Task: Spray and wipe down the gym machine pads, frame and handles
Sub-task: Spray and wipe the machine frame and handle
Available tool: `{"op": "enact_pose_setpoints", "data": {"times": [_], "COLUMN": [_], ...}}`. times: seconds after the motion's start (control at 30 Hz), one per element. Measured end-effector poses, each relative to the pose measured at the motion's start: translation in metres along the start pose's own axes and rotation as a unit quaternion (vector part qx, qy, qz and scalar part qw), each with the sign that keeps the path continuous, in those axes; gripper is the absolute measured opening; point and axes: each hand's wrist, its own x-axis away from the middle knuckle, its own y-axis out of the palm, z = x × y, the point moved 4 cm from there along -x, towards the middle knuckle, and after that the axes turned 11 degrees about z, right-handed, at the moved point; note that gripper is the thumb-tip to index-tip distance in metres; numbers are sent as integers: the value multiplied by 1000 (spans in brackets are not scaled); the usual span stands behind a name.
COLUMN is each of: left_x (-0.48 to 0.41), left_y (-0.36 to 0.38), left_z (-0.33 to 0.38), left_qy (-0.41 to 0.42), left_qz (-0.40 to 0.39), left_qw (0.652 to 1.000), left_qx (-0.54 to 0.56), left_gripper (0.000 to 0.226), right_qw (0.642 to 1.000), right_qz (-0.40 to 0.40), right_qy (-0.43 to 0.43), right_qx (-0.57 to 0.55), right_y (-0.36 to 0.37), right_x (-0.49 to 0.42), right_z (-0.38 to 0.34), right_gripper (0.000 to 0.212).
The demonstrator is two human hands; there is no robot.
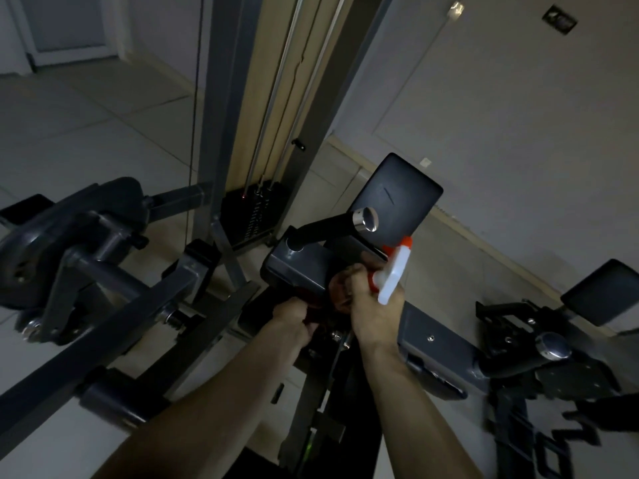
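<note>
Here, the wipe is on the grey frame block (297, 267), just below the black handle (332, 223) with its chrome end.

The right hand (375, 307) is clamped round the neck of the white spray bottle (389, 283), whose orange nozzle points up toward the dark pad (397, 191). The left hand (292, 318) has its fingers curled into a dim reddish cloth (337, 295), bunched between both hands against the block's lower edge; in the low light its exact fold is hard to tell. Judging by this, the frame is the step in hand. The next move likely calls for lifting the nozzle clear, spraying the handle and pad, then bringing the cloth up to them.
</note>
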Motion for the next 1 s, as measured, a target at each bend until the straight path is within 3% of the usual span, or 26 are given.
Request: {"op": "enact_pose_setpoints", "data": {"times": [0.2,0.27,0.37,0.47,0.53,0.63,0.7,0.8,1.0], "left_x": [-13,5,20,-2,-5,19,30,25,-5], "left_y": [-17,-11,2,-18,-30,-38,-36,-41,-30], "left_z": [39,16,-16,6,52,98,94,58,63], "left_qy": [86,69,7,41,114,226,257,232,167], "left_qz": [84,46,-92,14,83,105,105,91,82], "left_qw": [992,996,992,999,990,967,961,967,983], "left_qx": [49,14,-89,-32,26,51,0,-54,-2], "left_gripper": [27,26,34,25,25,45,48,39,33], "right_qw": [999,997,993,991,987,985,986,985,951], "right_qz": [-29,-61,-88,-100,-122,-138,-132,-138,-154], "right_qy": [-10,-38,-72,-81,-92,-86,-85,-99,-251], "right_qx": [-13,12,20,47,48,48,48,37,92], "right_y": [7,21,31,27,23,24,25,33,53], "right_x": [11,21,33,28,24,21,21,28,40], "right_z": [-8,-9,-14,-14,-18,-21,-19,-16,-24], "right_gripper": [13,16,23,33,20,25,25,31,32]}}
